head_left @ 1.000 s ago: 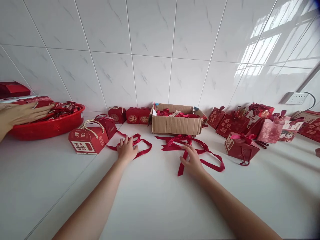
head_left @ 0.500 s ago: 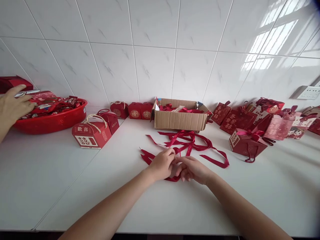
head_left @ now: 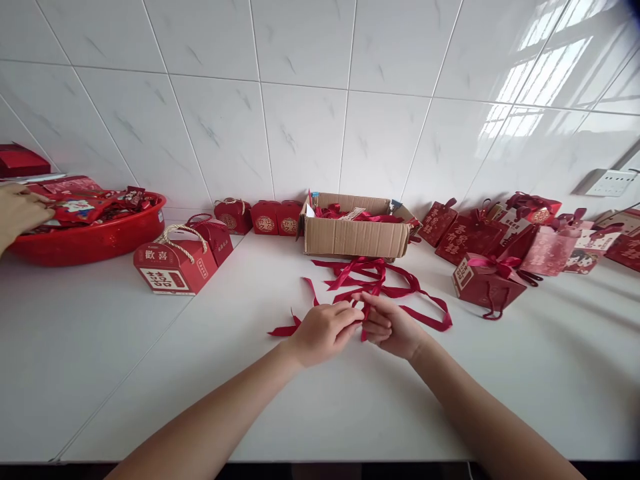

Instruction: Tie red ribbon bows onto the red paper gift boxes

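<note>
My left hand point(head_left: 327, 331) and my right hand point(head_left: 390, 323) meet over the white tabletop, fingertips close together. Both are closed on a dark red ribbon point(head_left: 364, 330), whose short end hangs below the fingers. Part of it is hidden by my hands. Behind them, more red ribbon point(head_left: 440, 325) lies in loose loops on the table. A pointed ribbon end point(head_left: 285, 330) sticks out to the left of my left hand.
Behind the ribbons stands a cardboard box point(head_left: 357, 239) with red ribbon inside. Red gift boxes point(head_left: 173, 267) stand to the left, and a bow-tied one point(head_left: 487, 283) among several to the right. Another person's hand point(head_left: 23, 210) reaches over a red basin point(head_left: 90, 243) of packets.
My hands have lifted slightly, and the ribbon between them has shifted, with one end now hanging under my right fingers. The other person's hand has moved left and lower over the basin.
</note>
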{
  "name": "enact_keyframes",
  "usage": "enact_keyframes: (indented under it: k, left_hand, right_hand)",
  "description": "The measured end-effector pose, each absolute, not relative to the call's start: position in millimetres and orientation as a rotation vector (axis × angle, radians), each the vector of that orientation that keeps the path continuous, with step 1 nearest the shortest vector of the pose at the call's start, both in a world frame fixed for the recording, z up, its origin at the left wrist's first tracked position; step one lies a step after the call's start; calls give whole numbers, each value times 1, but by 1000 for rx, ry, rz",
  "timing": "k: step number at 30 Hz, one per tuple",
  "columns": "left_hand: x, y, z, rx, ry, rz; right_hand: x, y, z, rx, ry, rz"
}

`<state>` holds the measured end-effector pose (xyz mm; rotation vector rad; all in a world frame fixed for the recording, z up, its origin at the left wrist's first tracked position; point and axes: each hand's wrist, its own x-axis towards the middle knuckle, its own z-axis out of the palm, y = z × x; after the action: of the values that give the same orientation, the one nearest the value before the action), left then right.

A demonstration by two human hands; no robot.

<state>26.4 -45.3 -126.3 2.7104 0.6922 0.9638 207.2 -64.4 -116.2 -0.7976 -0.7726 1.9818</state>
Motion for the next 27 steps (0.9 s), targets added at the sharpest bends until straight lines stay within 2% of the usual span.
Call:
enact_keyframes:
  k: [6,12,16,19,21,27]
  left_hand:
    - [19,-33,-134,2606,771,894]
    - [2,-13,-128,2644,987,859]
    - [-21,5,-118,2672,1136,1148]
    - [-45,25,-106,2552,1535,1399]
    - [-65,40,-91,2435,1870,1438]
    - [-137,87,-33,2081,2673,852]
  right_hand:
    - [252,-53,-107,-545,-493,1696]
    - [287,-37,-114,-749,-309,1331]
    - [284,-32,-123,-848,-219,1249]
    - [276,-31,-128,-871,-223,1267]
    - [274,-30,-131,-881,-245,1285]
    - [277,-14,-146,-902,-426,1367]
